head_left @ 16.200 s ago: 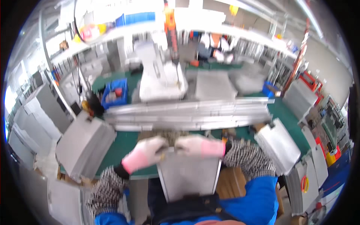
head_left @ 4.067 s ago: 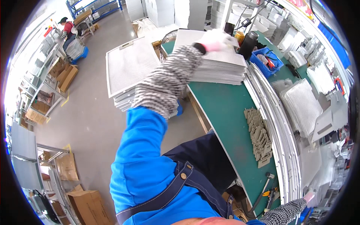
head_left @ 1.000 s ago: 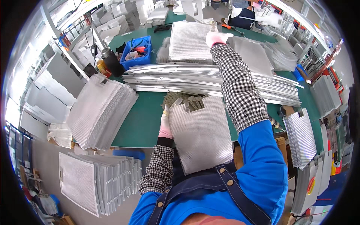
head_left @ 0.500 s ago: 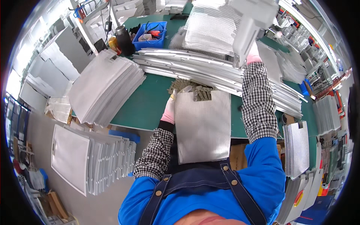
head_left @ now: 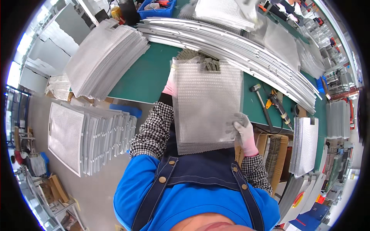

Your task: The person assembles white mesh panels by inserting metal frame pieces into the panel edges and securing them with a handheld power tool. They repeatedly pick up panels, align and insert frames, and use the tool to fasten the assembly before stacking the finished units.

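The person held a mesh sheet [head_left: 206,106] over the green surface [head_left: 144,77], left hand [head_left: 171,79] gripping its far corner, right hand [head_left: 243,131] clamped on its near edge. The thin sheet could bend or catch the strips [head_left: 239,46] beyond the fingers.

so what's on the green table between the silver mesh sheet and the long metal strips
In the head view, a small pile of grey metal clips lies between the silver mesh sheet and the long metal strips.

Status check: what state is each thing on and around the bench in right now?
Mesh sheet: held flat over the bench edge.
Left hand: gloved, gripping the sheet's left edge.
Right hand: gloved, gripping its right edge.
Mesh stack: piled, fanned.
Hammer: lying on the bench.
Metal strips: lying bundled.
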`<state>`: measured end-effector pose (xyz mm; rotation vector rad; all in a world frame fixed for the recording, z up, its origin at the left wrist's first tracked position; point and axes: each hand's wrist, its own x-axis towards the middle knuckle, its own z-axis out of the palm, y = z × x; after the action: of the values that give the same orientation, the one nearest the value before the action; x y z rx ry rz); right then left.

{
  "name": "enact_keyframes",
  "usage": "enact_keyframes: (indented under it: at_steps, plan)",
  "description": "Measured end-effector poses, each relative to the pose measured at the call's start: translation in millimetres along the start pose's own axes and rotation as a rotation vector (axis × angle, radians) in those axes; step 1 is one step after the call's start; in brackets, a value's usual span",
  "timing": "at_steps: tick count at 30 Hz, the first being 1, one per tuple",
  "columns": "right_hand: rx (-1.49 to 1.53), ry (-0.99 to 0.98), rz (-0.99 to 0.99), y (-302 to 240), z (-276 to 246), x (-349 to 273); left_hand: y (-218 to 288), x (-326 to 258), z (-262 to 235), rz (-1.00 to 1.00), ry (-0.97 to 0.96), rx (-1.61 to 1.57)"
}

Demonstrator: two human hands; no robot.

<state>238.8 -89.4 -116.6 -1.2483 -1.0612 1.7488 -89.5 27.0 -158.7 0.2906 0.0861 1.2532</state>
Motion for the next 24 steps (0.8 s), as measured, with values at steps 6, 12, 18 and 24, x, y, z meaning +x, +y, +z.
enact_keyframes:
  at_steps: [6, 12, 18, 24]
  plan:
    - [0.016, 0.055, -0.048, 17.8, -7.1, 1.7, 1.7, -0.4, 11.1, -0.031, 0.039, -0.055]
    - [0.037, 0.069, -0.025, 19.6, -11.6, 0.9, 0.0, -3.5, 13.7, 0.013, 0.012, -0.002]
    - [-0.003, 0.029, 0.054, 10.0, -12.6, -6.5, -4.9, -4.5, 31.7, 0.004, 0.207, 0.035]
    - [-0.635, 0.007, -0.026, -71.9, -54.6, 15.5, 5.6, -11.5, 15.0, 0.113, 0.293, 0.365]
